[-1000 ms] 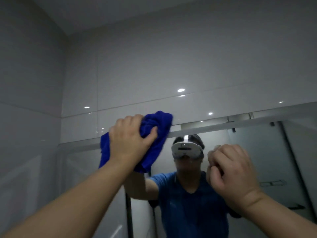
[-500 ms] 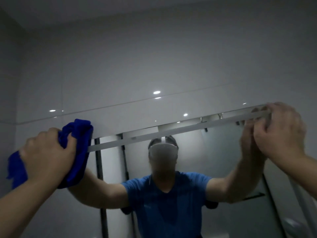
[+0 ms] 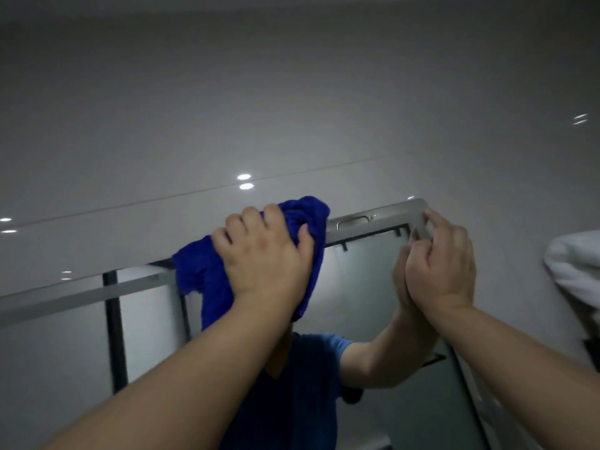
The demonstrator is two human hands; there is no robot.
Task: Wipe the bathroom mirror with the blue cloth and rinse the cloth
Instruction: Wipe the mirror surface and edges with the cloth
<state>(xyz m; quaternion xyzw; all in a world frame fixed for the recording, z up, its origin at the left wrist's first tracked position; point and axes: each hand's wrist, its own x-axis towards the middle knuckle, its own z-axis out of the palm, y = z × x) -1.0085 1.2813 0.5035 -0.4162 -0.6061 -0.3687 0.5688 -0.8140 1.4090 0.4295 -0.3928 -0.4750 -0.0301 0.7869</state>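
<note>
Overhead, left hand clutches blue cloth against mirror; right hand grips its corner.

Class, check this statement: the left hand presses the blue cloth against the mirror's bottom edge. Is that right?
Not quite. The head view shows the left hand pressing the cloth against the mirror's top edge, not its bottom edge.

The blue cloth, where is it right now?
Head view, centre: the blue cloth is bunched in the left hand against the mirror's top edge, left of the right hand.
</note>
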